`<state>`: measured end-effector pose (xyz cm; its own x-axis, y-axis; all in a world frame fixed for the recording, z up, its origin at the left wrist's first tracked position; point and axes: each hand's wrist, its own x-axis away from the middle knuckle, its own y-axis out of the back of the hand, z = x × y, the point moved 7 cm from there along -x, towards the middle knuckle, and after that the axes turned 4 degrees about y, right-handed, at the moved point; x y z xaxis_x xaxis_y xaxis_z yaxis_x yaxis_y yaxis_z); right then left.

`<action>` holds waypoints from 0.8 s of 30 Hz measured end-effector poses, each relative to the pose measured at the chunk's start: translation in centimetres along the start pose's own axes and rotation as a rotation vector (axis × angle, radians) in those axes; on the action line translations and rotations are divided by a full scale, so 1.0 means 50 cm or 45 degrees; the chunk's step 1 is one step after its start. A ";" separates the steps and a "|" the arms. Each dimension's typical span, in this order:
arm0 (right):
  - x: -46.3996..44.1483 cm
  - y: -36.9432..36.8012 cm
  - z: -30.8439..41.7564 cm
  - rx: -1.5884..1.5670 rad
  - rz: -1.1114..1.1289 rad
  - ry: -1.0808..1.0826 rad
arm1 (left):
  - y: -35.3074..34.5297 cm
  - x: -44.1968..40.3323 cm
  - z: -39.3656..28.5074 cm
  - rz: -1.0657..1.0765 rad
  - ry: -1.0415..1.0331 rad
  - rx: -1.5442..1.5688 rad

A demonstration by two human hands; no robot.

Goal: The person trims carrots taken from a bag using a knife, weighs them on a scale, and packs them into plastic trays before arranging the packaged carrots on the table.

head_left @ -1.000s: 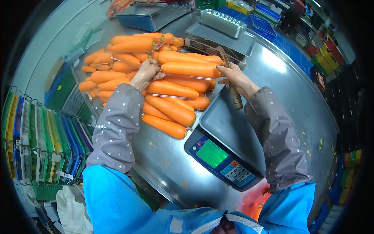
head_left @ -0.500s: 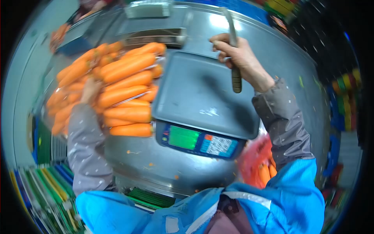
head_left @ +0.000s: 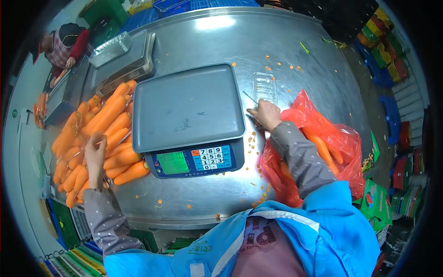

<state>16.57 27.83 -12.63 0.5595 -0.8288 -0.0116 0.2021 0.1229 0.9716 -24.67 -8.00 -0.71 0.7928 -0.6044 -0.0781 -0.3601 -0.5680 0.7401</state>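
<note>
My right hand [head_left: 267, 113] is closed around a knife [head_left: 249, 97], low over the table to the right of the scale. The thin blade points up and left; much of the handle is hidden. Just beyond the hand lies a clear plastic tray [head_left: 265, 85]. My left hand [head_left: 95, 147] is at the pile of carrots [head_left: 117, 124] left of the scale, fingers curled together; what they pinch, if anything, I cannot make out. Some carrots lie in clear trays or film. Between my hands stands the digital scale [head_left: 189, 111], its platform bare apart from small marks.
A red plastic bag [head_left: 323, 134] with carrots lies under and beside my right forearm. Carrot bits [head_left: 253, 138] dot the metal table [head_left: 184, 203]. At the back left stand another scale [head_left: 124, 69] with clear trays [head_left: 110, 48] and a person [head_left: 64, 51] at work.
My right hand has come down with the knife from above the scale to the table on its right. My left hand stays at the carrots. The view has shifted, showing more of the table's right side.
</note>
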 end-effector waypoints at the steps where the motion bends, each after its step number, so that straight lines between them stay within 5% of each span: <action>1: -0.004 -0.018 -0.010 -0.010 -0.008 -0.003 | -0.012 0.014 -0.024 0.023 -0.033 0.015; 10: -0.011 -0.005 -0.026 -0.180 -0.085 0.001 | -0.084 0.114 -0.183 0.231 -0.092 0.154; 16: 0.012 0.137 -0.070 -0.637 -0.436 -0.067 | -0.198 0.170 -0.292 0.480 -0.172 0.429; 24: 0.289 0.247 0.069 -1.487 0.295 0.108 | -0.363 0.271 -0.499 0.697 -0.158 0.840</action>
<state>24.35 15.49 0.00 0.7212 -0.6884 0.0775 0.6741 0.7231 0.1508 4.86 8.05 1.47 0.3792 -0.9223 0.0751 -0.9176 -0.3643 0.1593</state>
